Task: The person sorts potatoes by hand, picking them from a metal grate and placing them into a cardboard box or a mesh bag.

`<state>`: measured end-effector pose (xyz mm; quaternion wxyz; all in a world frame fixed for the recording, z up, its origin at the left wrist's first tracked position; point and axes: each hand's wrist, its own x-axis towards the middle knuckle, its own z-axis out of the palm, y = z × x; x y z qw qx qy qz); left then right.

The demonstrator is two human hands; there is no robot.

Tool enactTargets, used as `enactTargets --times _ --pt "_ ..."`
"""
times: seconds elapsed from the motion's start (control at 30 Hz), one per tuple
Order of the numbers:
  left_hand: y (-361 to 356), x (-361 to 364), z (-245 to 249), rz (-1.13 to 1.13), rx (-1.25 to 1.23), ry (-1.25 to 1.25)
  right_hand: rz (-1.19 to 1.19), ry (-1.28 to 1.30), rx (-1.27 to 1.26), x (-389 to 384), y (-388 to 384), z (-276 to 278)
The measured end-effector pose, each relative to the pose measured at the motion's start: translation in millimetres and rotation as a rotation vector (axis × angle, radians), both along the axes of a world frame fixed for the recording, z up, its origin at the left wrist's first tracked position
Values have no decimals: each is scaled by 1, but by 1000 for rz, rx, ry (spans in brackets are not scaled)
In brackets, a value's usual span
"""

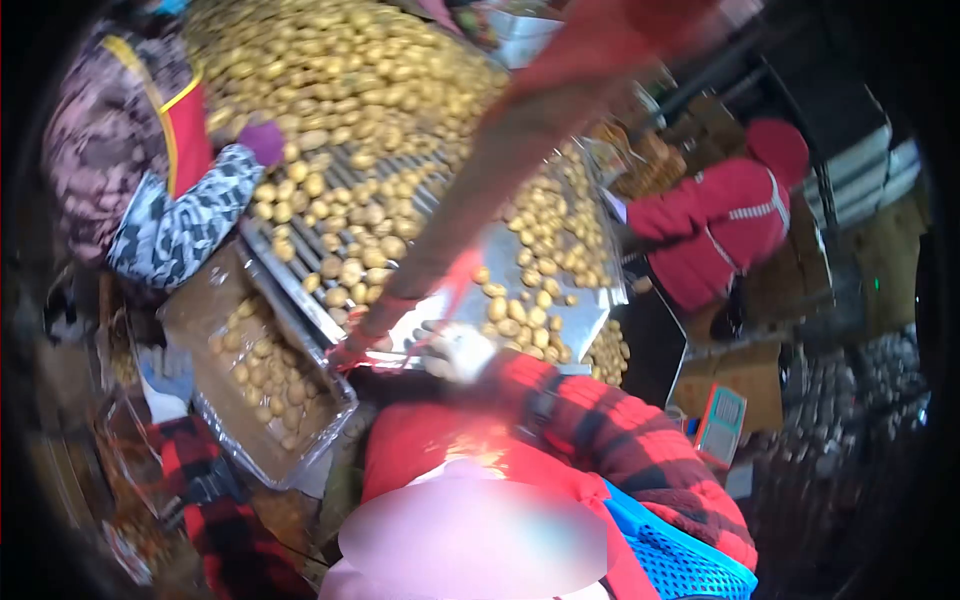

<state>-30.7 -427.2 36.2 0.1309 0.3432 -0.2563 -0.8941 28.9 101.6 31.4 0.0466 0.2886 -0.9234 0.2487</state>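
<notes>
The plastic-lined box (192, 308) lies between the person's two hands, its long axis slanting from beyond on the left to nearer on the right. The left hand (165, 378), closer to it, is just beside its left wall; one cannot tell whether the fingers grip anything. The right hand (458, 352) is apart from the box, to its right; blur hides whether those fingers are spread or pinching. Potatoes (265, 375) lie inside the box, to the right of the left hand; others sit to the box's right, just beyond the right hand, and more cover the bench (285, 280) behind it. That surface has metal rollers. One co-worker (110, 150) stands beyond the box on the left, another (715, 215) well to its right, near cartons (755, 375).
</notes>
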Motion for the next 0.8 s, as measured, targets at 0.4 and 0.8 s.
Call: enactTargets --times 0.4,0.8 --pt "143 146 -18 -703 -45 58 -557 148 120 17 179 -6" --pt "442 37 -36 -1091 536 -29 -144 -403 -138 -24 135 24"
